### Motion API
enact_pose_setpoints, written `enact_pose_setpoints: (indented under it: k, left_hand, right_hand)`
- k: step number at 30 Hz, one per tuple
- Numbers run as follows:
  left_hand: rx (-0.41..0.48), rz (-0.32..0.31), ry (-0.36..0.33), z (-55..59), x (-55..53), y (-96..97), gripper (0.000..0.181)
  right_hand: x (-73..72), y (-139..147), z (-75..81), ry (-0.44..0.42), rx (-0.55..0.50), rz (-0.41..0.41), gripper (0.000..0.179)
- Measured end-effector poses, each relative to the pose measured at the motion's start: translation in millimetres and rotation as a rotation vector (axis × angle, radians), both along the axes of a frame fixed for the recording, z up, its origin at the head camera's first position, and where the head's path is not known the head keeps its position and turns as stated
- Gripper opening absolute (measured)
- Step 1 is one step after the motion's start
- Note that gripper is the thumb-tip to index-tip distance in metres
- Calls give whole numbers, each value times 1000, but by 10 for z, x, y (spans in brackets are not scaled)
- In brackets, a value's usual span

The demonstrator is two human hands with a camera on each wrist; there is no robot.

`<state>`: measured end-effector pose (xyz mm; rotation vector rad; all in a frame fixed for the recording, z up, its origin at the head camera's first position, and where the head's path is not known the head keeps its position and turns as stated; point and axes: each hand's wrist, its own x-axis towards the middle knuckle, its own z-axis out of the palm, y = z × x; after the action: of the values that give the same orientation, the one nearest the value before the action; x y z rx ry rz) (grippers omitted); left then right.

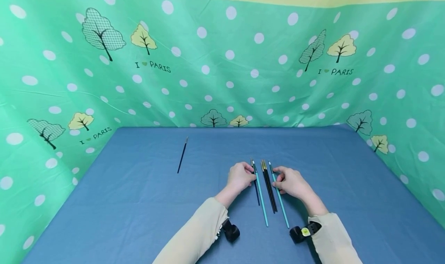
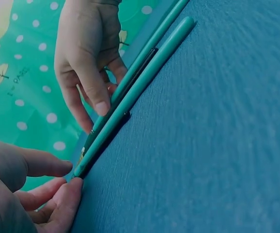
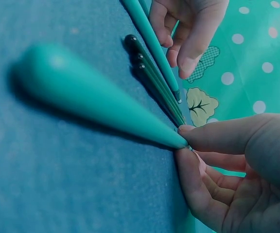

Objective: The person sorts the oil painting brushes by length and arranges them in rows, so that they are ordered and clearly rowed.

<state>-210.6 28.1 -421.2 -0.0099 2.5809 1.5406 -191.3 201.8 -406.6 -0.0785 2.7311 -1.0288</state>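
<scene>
My left hand point(image 1: 240, 176) has its thumb and fingertips at the ferrule end of a turquoise paintbrush point(image 1: 261, 202), seeming to pinch it in the left wrist view. A dark paintbrush point(image 1: 257, 192) lies along that brush's left side, partly hidden by the hand. My right hand point(image 1: 292, 182) pinches another turquoise paintbrush point(image 1: 281, 204) near its ferrule, between thumb and fingers. Several black paintbrushes point(image 1: 269, 188) lie side by side between the two turquoise ones, bristles toward the back. Their rounded handle ends point(image 3: 139, 60) show in the right wrist view.
A single dark paintbrush point(image 1: 182, 158) lies apart at the back left of the blue-covered table point(image 1: 121, 202). Behind and beside the table hangs a green dotted curtain point(image 1: 229, 71) printed with trees. Black wrist cameras point(image 1: 231, 231) sit below both hands.
</scene>
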Motion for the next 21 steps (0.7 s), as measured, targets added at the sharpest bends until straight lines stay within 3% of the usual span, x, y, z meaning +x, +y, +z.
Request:
enact_pose_setpoints:
  k: [8, 21]
  left_hand:
    - [-80, 26, 29, 11, 22, 23, 13]
    - [-101, 36, 62, -23, 37, 18, 16]
  right_hand:
    - [21, 2, 4, 4, -11, 0, 46]
    - [29, -2, -21, -8, -17, -1, 46]
